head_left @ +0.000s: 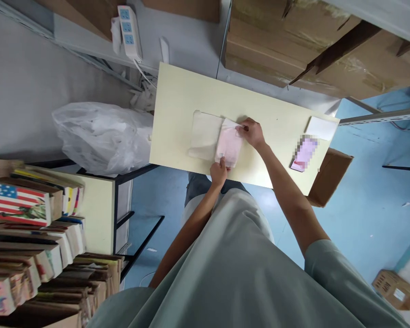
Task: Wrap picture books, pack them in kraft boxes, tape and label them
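While my left hand point(218, 172) holds the near edge of the pink packet point(229, 143), my right hand point(252, 132) pinches its right side near the far corner. The packet is on the pale yellow surface point(181, 93), touching a thin whitish sheet point(207, 132). A phone point(298, 164) lies well off to the right.

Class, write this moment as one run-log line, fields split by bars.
left hand: gripping near edge of pink item | right hand: at its far right corner | pale sheet: left | phone: table's right end

phone point(304, 155): on table point(177, 105) | booklet point(228, 143): left of it (bag point(102, 136) farther left)
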`<state>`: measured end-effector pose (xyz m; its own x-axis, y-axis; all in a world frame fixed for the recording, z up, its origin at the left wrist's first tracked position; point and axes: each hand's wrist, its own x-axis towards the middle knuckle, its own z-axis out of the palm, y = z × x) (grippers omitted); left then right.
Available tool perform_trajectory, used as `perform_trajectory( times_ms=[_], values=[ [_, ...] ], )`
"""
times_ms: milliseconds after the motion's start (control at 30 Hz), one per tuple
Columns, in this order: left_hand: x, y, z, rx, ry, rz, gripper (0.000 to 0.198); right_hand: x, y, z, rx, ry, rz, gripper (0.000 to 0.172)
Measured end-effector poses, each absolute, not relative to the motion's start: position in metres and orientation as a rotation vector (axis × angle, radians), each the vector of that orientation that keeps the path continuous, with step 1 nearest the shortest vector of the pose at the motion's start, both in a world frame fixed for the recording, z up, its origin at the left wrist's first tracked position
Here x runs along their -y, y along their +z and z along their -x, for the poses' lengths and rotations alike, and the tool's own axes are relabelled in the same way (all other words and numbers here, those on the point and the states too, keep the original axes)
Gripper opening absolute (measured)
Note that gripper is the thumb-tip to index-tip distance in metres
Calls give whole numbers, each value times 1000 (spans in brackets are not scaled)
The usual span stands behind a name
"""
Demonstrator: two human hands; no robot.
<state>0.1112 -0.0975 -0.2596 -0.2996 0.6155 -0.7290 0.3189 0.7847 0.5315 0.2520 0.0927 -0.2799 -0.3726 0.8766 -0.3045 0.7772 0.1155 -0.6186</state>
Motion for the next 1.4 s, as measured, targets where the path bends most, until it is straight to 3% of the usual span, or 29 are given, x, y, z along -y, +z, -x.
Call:
perform_trajectory(
  times_ms=[167,267,433,633,933,1067,1400],
  values=[
    [89,-254,-94,-1915,155,-814,58,-83,-282,-240,2231,970,1831,21],
    [88,-247,-79,-2006,15,-935,44,-78,-279,-236,2209,952,1896,22],
    [73,-246,-62,-2145,283,-1151,33,-70,-271,-230,2212,932,1976,28],
    [55,-261,-62,-1924,494,-1493,56,-48,-261,-240,1984,925,1994,48],
    [57,-257,-66,-1875,442,-1556,62,31,-263,-253,1366,1308,1965,50],
    [56,-248,-94,-1899,345,-1560,61,21,-257,-276,1178,1405,1921,42],
    [64,-241,-96,-1731,244,-1677,69,17,-188,-261,1768,1048,1909,24]
  ],
)
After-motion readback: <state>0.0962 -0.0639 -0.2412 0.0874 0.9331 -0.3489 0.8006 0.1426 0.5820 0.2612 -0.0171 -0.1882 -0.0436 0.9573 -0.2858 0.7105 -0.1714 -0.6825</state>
